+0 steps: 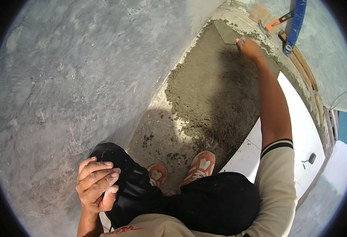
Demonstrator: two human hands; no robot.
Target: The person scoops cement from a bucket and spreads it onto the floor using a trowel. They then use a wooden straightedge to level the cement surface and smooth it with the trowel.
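My right hand [247,49] grips a flat trowel [224,32] at the upper middle, its blade lying on a bed of wet grey mortar [205,87] spread over the floor. My left hand [96,183] is curled beside my black-clad left knee [114,154], fingers drawn together; whatever it may hold is hidden. My two pink-and-white shoes [197,168] stand at the near edge of the mortar.
A grey wall [70,71] fills the left. White tiles [296,126] lie right of the mortar, with a small dark fitting [309,160] on them. A hammer [274,23], a blue level [294,27] and wooden strips [300,63] are at the upper right.
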